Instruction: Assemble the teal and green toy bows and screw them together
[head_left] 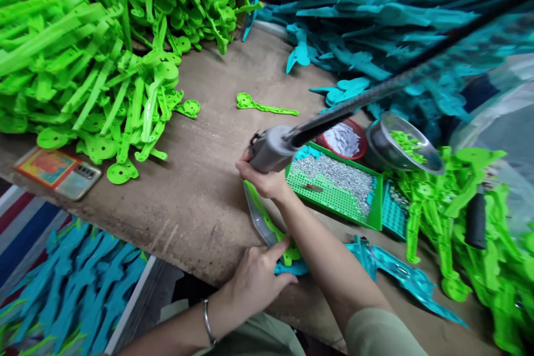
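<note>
My right hand (267, 177) is wrapped round the grey body of a power screwdriver (273, 150), held upright. A black cord with a coil runs from its top to the upper right; its tip is hidden. Below it a lime-green plastic part (269, 222) lies in a clear-grey piece, with a blue plastic part (302, 268) under its near end. My left hand (259, 272) grips that near end, index finger on the green and thumb by the blue. My right forearm covers some of it.
A green tray (377, 200) of small metal screws stands right, beside a red basket (362, 139) and a metal bowl (373, 142). Piles of green parts (83, 67) and blue parts (375, 16) line the back. One green part (267, 107) lies mid-table; a phone (79, 181) sits left.
</note>
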A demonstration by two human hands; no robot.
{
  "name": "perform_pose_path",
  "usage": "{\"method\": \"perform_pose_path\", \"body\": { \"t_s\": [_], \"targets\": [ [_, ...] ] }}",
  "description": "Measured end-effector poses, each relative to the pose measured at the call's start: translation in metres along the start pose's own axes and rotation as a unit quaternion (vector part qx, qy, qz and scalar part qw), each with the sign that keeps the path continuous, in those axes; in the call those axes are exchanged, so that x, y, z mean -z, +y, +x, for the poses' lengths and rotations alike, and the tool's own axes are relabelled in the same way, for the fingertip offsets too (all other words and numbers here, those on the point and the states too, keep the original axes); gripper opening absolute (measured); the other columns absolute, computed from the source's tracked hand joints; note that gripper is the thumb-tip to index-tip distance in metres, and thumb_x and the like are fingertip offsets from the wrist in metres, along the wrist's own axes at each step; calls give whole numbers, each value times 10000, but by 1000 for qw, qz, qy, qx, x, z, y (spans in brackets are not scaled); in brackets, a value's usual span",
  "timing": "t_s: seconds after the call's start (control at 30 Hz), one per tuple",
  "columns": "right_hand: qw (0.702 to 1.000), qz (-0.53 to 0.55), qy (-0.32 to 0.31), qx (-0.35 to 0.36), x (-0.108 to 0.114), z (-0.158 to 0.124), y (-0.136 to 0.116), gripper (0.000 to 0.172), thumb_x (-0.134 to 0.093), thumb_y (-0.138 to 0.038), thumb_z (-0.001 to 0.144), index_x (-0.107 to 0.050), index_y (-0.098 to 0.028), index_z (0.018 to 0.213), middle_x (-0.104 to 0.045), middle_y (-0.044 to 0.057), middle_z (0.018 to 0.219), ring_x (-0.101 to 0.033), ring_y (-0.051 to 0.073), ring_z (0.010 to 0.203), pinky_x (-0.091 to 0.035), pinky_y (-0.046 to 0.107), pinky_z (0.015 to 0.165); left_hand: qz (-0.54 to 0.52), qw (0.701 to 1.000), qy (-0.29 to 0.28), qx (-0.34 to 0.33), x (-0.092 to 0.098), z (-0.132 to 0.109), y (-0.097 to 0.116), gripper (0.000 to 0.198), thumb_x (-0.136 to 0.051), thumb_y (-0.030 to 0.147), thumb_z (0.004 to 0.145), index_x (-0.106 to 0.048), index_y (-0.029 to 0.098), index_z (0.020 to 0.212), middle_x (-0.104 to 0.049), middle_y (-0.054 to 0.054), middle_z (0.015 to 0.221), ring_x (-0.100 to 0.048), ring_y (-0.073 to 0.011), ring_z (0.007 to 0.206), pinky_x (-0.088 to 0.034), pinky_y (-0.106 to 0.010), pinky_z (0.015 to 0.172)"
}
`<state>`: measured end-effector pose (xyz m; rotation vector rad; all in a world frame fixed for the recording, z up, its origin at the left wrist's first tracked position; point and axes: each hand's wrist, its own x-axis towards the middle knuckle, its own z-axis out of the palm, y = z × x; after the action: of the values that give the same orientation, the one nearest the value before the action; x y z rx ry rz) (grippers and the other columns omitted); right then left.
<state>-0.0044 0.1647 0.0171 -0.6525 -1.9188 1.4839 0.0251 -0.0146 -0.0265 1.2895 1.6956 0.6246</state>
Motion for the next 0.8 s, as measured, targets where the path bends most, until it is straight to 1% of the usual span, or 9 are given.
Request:
{"method": "perform_pose_path", "body": {
  "t_s": [0.07, 0.13, 0.27, 0.37, 0.5, 0.57, 0.67, 0.73, 0.8],
  "targets": [
    [999, -23, -27, 4, -4, 2, 3, 264, -655, -358, 705, -454, -227, 597, -490, -30, 562, -451, 105, 545, -403, 272, 525, 9, 1000, 9, -8, 0, 0, -1, 727, -874, 278, 712, -615, 300, 1391, -797, -59, 1025, -752, -279, 898, -640, -402, 816],
    [1000, -10, -17, 1, -7, 2, 5, 239, -670, -386, 692, -505, -221, 642, -508, -21, 591, -489, 121, 586, -424, 276, 542, 19, 999, 19, -21, 1, -1, -4, 709, -878, 272, 707, -632, 299, 1372, -801, -50, 980, -754, -268, 871, -636, -385, 805],
    [991, 98, 92, -8, 0, -14, -6, 345, -684, -490, 704, -586, -198, 860, -526, -38, 595, -532, 133, 567, -477, 302, 564, 45, 994, 65, -71, 1, 0, -13, 638, -863, 255, 727, -661, 283, 1332, -776, 2, 770, -738, -212, 714, -618, -316, 726],
    [987, 92, 131, -22, 22, -42, -30, 334, -710, -446, 726, -618, -196, 927, -550, -42, 615, -547, 126, 571, -493, 304, 586, 77, 980, 109, -145, -3, 1, -21, 608, -827, 278, 774, -639, 215, 1349, -750, -3, 713, -719, -203, 643, -585, -285, 649],
    [973, 14, 226, -49, 61, -98, -55, 327, -752, -414, 734, -642, -207, 961, -586, -23, 701, -556, 136, 643, -488, 317, 623, 157, 947, 160, -231, 3, -12, -24, 734, -726, 412, 876, -460, 117, 1494, -776, -121, 928, -745, -249, 758, -572, -315, 684],
    [964, -10, 261, -52, 80, -126, -55, 355, -758, -406, 729, -628, -209, 996, -585, -22, 725, -550, 144, 665, -486, 334, 647, 247, 927, 188, -209, 16, -23, -21, 823, -673, 537, 886, -407, 86, 1521, -759, -166, 973, -733, -288, 746, -551, -345, 625],
    [960, -43, 272, -42, 104, -154, -43, 356, -712, -309, 720, -569, -223, 1035, -574, -28, 755, -542, 151, 692, -477, 348, 678, 379, 880, 237, -162, 33, -28, -10, 818, -590, 646, 891, -491, 68, 1461, -721, -172, 885, -689, -330, 721, -511, -382, 585],
    [960, -59, 271, -44, 114, -163, -35, 393, -651, -244, 699, -517, -230, 1069, -585, -26, 782, -552, 159, 713, -479, 352, 695, 406, 860, 230, -207, 34, -21, -1, 756, -577, 610, 911, -529, 58, 1426, -706, -216, 990, -680, -361, 870, -531, -424, 698],
    [959, -71, 271, -51, 118, -165, -31, 456, -600, -218, 682, -469, -228, 1119, -612, -13, 827, -578, 173, 752, -493, 363, 720, 404, 850, 184, -283, 26, -8, 8, 702, -602, 535, 918, -522, 60, 1429, -663, -264, 1199, -637, -390, 1079, -517, -489, 875]
  ]
}}
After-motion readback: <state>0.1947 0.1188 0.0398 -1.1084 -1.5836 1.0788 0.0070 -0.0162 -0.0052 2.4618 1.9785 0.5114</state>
